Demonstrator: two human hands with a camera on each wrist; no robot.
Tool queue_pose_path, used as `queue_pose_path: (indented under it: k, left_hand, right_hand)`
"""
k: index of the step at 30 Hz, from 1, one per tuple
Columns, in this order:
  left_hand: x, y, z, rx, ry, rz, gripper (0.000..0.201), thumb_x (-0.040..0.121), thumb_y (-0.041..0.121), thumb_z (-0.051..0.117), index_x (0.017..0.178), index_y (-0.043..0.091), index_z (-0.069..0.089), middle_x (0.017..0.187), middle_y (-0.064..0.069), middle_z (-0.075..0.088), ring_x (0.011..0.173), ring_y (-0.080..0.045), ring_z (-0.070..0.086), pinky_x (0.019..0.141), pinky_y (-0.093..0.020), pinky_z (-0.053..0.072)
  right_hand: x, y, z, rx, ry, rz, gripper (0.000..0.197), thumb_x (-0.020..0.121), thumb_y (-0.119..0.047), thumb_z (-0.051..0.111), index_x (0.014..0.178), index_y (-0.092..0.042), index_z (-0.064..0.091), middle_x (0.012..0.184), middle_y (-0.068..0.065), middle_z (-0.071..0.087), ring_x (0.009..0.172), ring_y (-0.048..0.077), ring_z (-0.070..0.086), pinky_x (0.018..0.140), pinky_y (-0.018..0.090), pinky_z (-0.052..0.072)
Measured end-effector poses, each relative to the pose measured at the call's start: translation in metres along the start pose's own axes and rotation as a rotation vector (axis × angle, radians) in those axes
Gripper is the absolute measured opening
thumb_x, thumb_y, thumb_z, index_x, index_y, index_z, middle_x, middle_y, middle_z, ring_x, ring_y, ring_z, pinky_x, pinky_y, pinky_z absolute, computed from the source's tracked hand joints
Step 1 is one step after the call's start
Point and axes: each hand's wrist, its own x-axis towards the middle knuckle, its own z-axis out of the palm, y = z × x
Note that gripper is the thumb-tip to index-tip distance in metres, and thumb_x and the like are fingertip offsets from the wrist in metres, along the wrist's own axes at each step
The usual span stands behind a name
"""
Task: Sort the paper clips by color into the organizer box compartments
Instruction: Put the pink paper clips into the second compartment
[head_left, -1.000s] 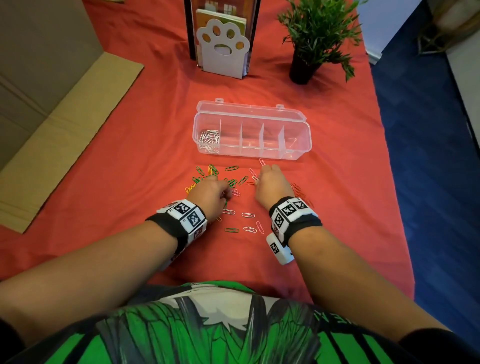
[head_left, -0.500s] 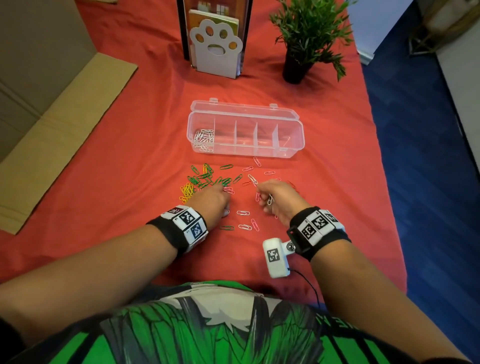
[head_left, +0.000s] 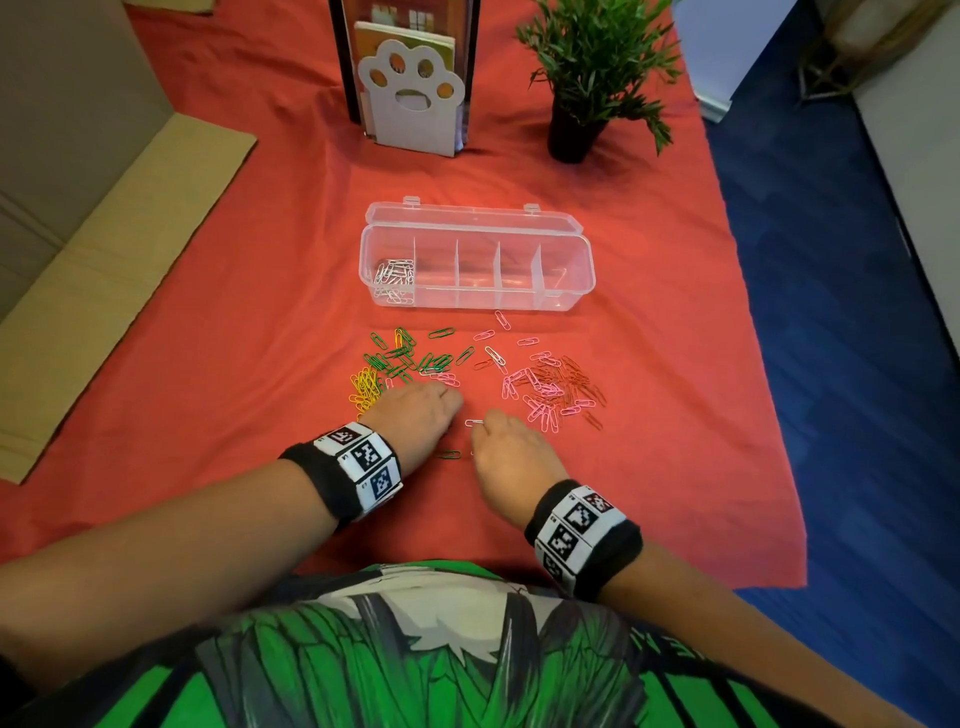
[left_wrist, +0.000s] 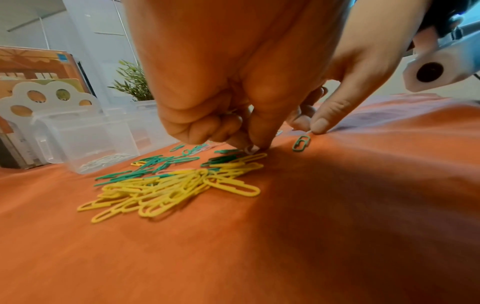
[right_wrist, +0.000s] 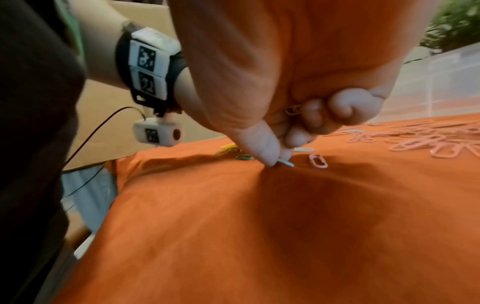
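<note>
On the red cloth (head_left: 260, 322), a white clip (head_left: 474, 422) is pinched by the right hand (head_left: 511, 454) and more white clips are held in the curled left hand (head_left: 415, 415), so a lift to the organizer box (head_left: 571, 296) is likely needed next.

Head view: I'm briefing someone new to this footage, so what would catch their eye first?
Probably the coloured paper clips strewn over the red tablecloth: a yellow heap by the left hand, green clips just beyond it, pink clips to the right. Behind them the clear organizer box lies open, with white clips in its leftmost compartment. The right hand pinches a white clip off the cloth.
</note>
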Motion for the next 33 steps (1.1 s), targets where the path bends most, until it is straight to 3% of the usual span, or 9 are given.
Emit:
queue_pose_path:
  k: [3,6,10,13,17,20,23,26,33]
  left_hand:
    - [0.003,-0.004,0.006,-0.168,-0.006,-0.027,0.018,0.092,0.012,0.042,0.108,0.012,0.049,0.110,-0.011,0.057,0.104,-0.031,0.055,0.087,-0.038,0.042]
    - [0.009,-0.008,0.003,-0.473,0.002,-0.159,0.016,0.090,0.011,0.046,0.103,0.011,0.056,0.107,-0.009,0.059,0.104,-0.026,0.053,0.091,-0.032,0.040]
    - [0.015,-0.001,-0.012,-1.121,-0.070,-0.446,0.018,0.092,0.006,0.042,0.083,0.015,0.055,0.069,-0.003,0.052,0.062,-0.019,0.049,0.060,-0.027,0.039]
    - [0.018,0.006,-0.025,-1.600,-0.110,-0.610,0.023,0.087,0.002,0.037,0.072,0.014,0.050,0.064,-0.005,0.048,0.052,-0.016,0.050,0.043,-0.019,0.044]
    - [0.027,0.016,-0.024,-1.623,-0.148,-0.651,0.022,0.088,0.018,0.044,0.068,0.017,0.051,0.058,-0.001,0.044,0.042,-0.012,0.046,0.044,-0.019,0.043]
    - [0.029,0.015,-0.010,-0.807,-0.077,-0.328,0.018,0.085,0.032,0.060,0.073,0.018,0.057,0.069,-0.005,0.059,0.063,-0.021,0.055,0.061,-0.027,0.044]
    - [0.025,0.013,-0.003,-0.362,-0.041,-0.078,0.018,0.080,0.031,0.063,0.089,0.016,0.062,0.099,-0.008,0.062,0.094,-0.024,0.057,0.081,-0.030,0.042]
    - [0.023,0.012,0.002,-0.331,-0.048,-0.042,0.018,0.085,0.029,0.059,0.093,0.013,0.061,0.105,-0.010,0.054,0.097,-0.027,0.056,0.082,-0.032,0.043]
    - [0.020,0.001,-0.002,-0.569,-0.051,-0.156,0.016,0.087,0.023,0.051,0.083,0.010,0.060,0.087,-0.012,0.061,0.084,-0.026,0.056,0.075,-0.032,0.040]
  right_hand:
    - [0.003,0.004,0.002,0.078,0.004,0.016,0.026,0.083,-0.006,0.033,0.091,-0.003,0.058,0.092,0.016,0.057,0.081,0.035,0.059,0.067,0.041,0.050]
    - [0.015,0.027,-0.004,0.542,-0.138,0.192,0.010,0.089,-0.010,0.045,0.088,-0.009,0.055,0.092,0.015,0.059,0.085,0.028,0.057,0.079,0.036,0.043]
    - [0.022,0.052,-0.022,1.130,-0.095,0.471,0.025,0.086,-0.004,0.045,0.070,-0.022,0.051,0.065,0.001,0.055,0.056,0.014,0.045,0.054,0.028,0.038]
    - [0.026,0.066,-0.036,1.553,-0.041,0.578,0.030,0.091,0.005,0.036,0.086,-0.018,0.056,0.066,0.001,0.047,0.053,0.010,0.040,0.044,0.019,0.033]
    - [0.039,0.078,-0.048,1.928,0.036,0.687,0.019,0.093,-0.006,0.039,0.084,-0.009,0.056,0.069,0.003,0.048,0.054,0.012,0.049,0.046,0.020,0.045]
    - [0.060,0.077,-0.049,1.444,0.021,0.677,0.013,0.088,-0.009,0.049,0.079,-0.015,0.056,0.070,0.001,0.049,0.054,0.012,0.043,0.046,0.022,0.040]
    - [0.079,0.070,-0.043,0.692,-0.014,0.493,0.007,0.082,-0.012,0.052,0.083,-0.017,0.056,0.089,0.007,0.061,0.080,0.023,0.057,0.071,0.027,0.045]
    - [0.087,0.065,-0.031,0.348,-0.027,0.335,0.021,0.081,-0.013,0.054,0.101,-0.009,0.055,0.110,0.017,0.053,0.102,0.034,0.053,0.091,0.038,0.045]
    - [0.095,0.066,-0.026,0.289,-0.009,0.237,0.021,0.082,-0.004,0.050,0.103,-0.003,0.053,0.110,0.019,0.053,0.102,0.035,0.053,0.087,0.038,0.042]
